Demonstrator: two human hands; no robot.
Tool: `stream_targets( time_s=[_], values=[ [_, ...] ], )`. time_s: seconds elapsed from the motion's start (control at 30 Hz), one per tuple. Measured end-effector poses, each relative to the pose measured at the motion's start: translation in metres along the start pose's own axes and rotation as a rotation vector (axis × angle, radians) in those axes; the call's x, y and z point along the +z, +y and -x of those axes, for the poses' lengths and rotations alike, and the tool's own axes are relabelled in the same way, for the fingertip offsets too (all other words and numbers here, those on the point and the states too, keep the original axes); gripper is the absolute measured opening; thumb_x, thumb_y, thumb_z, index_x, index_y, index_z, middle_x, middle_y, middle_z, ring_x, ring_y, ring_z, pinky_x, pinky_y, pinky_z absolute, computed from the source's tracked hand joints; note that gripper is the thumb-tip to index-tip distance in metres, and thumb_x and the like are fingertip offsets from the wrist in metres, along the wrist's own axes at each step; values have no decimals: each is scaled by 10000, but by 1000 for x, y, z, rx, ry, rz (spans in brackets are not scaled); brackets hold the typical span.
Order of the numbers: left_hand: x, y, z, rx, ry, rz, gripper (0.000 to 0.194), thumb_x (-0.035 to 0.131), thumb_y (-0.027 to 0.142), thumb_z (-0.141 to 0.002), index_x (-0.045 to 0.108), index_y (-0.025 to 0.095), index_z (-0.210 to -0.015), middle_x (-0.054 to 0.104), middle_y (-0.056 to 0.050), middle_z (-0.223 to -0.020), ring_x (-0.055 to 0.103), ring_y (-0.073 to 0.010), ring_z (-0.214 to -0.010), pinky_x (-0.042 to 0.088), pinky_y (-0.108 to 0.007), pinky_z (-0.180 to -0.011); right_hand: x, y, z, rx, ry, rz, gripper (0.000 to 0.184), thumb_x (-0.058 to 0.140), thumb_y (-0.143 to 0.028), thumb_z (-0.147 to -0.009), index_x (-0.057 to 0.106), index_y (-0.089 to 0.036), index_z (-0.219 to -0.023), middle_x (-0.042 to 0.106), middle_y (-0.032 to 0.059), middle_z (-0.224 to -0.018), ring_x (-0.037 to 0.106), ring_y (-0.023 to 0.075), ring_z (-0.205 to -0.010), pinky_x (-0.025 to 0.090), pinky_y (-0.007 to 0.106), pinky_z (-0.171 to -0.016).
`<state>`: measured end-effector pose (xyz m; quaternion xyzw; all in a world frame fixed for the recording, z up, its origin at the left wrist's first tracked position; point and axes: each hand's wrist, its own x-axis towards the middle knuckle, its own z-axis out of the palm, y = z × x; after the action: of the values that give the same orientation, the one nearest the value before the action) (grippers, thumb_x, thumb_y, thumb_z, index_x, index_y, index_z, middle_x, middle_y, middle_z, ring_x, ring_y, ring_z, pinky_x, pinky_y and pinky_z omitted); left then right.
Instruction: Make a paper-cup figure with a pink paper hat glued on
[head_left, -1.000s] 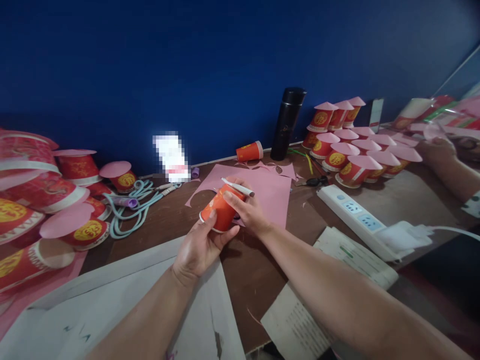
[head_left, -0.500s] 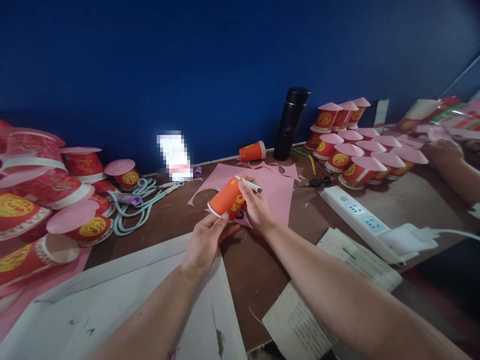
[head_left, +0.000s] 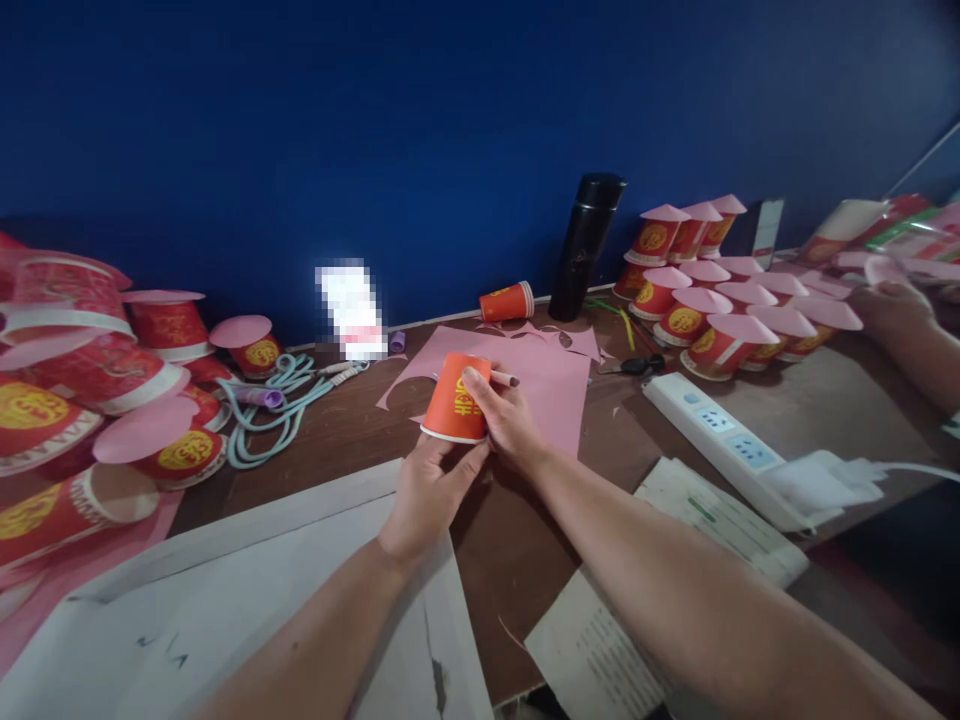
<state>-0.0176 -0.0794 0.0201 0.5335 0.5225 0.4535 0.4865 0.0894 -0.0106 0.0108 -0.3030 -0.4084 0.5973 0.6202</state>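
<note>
An orange paper cup [head_left: 450,392] with yellow lettering is held upside down, rim downward, over a pink paper sheet [head_left: 555,390]. Around its lower rim, the fingers of my left hand [head_left: 435,485] are closed. My right hand [head_left: 510,415] presses its thumb on the cup's side, the other fingers behind it, out of sight. A whitish marker pen [head_left: 504,379] with a dark end sticks out from the same right hand. Behind the sheet, several nested orange cups [head_left: 506,302] lie on their side, near pink paper scraps.
Red cups with pink paper tops [head_left: 735,340] stand at right, and more [head_left: 184,450] pile up at left. A black flask [head_left: 587,250], a power strip [head_left: 720,430], a blue-grey cable [head_left: 255,435] and a white board [head_left: 247,600] lie around. At far right, a co-worker's hand [head_left: 892,310] holds pink paper.
The cup has turned from a tilted pose to nearly upright, rim down. My left hand has shifted slightly right and down beneath it. The right thumb now rests on the cup's front.
</note>
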Motion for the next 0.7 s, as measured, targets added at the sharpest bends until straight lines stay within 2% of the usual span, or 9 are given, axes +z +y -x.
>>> stream_targets(
  time_s=[0.1,0.27,0.43,0.57,0.7],
  values=[
    [2,-3,-1,95,73,-124,315,667,395,-782,702,203,-1029,709,-71,-1026,652,-263,-983,491,-367,-875,2,1,2,-8,-40,-31,369,733,-436,-729,554,-213,-961,626,-26,-807,630,131,-748,519,285,-748],
    [2,-9,-5,174,94,-110,349,658,334,-789,652,190,-1107,687,-82,-1093,639,-250,-1010,486,-352,-881,4,-1,4,-26,-98,9,332,712,-432,-758,542,-217,-946,612,-31,-813,617,117,-743,516,268,-736],
    [0,-5,-5,158,162,-142,252,618,313,-804,688,179,-1006,700,-65,-1000,654,-224,-902,494,-324,-817,9,-5,7,19,-105,47,375,730,-427,-737,512,-216,-957,632,-25,-827,615,119,-759,519,266,-738],
    [-1,-3,-6,139,226,-87,213,655,319,-770,700,185,-930,705,-42,-887,656,-223,-884,496,-309,-795,10,-5,7,42,-81,39,421,745,-436,-717,493,-225,-981,639,-19,-858,623,126,-785,522,270,-745],
    [-3,-3,-7,117,239,-81,211,662,359,-773,691,174,-871,709,-48,-859,664,-217,-865,499,-313,-798,7,-2,8,37,-107,100,420,726,-449,-735,509,-236,-1025,638,-12,-889,633,140,-827,528,288,-769]
  ],
)
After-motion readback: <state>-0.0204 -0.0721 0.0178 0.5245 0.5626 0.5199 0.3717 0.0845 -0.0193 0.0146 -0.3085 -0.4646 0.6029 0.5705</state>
